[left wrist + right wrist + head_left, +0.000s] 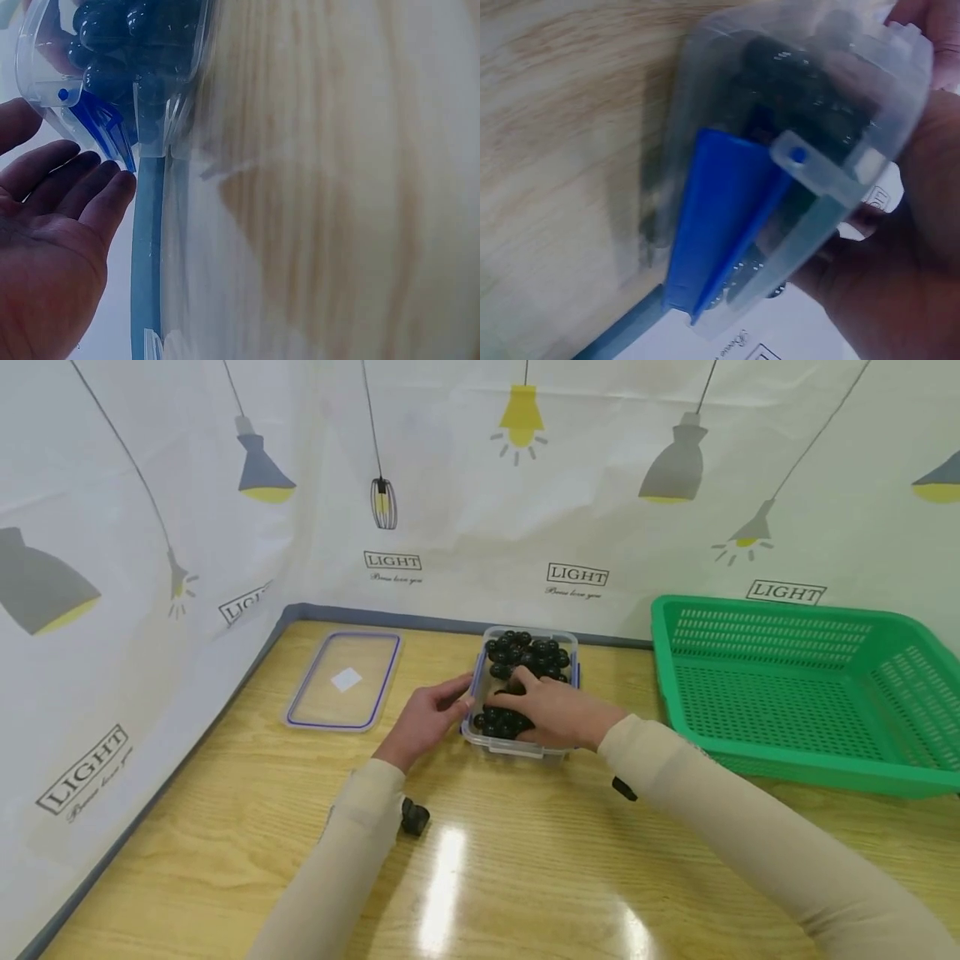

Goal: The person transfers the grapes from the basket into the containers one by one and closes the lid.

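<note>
A clear plastic box [517, 750] with blue side latches stands on the table, holding black grapes [528, 656] in its far and near parts. My right hand [558, 706] reaches in over the right rim, thumb and fingers bent around grapes in the near half; its fingertips are partly hidden. In the right wrist view, the blue latch [716, 217] hangs down along the box's side. My left hand [427, 718] is at the left wall, with thumb and fingers close to the rim. Its relaxed fingers lie beside the other blue latch [105, 127] in the left wrist view.
A clear lid [345, 681] with a blue seal and a white label lies flat to the left. On the right stands a green perforated basket [795, 768]. A printed sheet [480, 527] with lamp drawings forms the back and left walls.
</note>
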{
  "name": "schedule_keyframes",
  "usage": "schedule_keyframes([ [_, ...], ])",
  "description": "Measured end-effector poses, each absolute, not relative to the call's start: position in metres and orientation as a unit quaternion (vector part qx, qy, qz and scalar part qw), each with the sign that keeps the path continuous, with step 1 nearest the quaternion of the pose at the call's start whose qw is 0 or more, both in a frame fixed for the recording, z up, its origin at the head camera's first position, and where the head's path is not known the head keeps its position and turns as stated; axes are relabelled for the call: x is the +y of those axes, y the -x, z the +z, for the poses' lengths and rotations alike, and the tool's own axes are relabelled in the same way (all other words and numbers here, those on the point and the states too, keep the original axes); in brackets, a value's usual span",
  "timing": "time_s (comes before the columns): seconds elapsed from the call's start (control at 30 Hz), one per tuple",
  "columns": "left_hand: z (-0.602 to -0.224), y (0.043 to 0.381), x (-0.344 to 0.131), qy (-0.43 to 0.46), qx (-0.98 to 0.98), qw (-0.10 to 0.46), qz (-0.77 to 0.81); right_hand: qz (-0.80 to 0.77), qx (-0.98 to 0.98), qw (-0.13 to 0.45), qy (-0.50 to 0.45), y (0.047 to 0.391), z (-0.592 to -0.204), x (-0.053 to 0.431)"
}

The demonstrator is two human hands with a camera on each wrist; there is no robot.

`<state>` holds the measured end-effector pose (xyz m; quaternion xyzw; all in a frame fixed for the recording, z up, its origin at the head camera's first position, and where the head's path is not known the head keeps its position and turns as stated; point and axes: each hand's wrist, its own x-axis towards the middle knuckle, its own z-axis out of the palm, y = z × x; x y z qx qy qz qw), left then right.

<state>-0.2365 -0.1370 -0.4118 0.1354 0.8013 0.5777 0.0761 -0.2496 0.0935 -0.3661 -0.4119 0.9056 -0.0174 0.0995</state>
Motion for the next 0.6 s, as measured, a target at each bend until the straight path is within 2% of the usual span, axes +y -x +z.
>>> schedule_keyframes([
  [0.3, -0.415, 0.240, -0.137, -0.134, 0.805, 0.069, 0.574, -0.047, 0.925, 0.047, 0.374, 0.248, -0.356, 0.095],
  [0.43, -0.415, 0.240, -0.136, -0.133, 0.816, 0.074, 0.558, -0.121, 0.937, 0.046, 0.325, 0.248, -0.351, 0.090],
  [0.6, -0.406, 0.240, -0.145, -0.125, 0.827, 0.059, 0.545, -0.290, 0.926, 0.026, 0.240, 0.243, -0.344, 0.067],
])
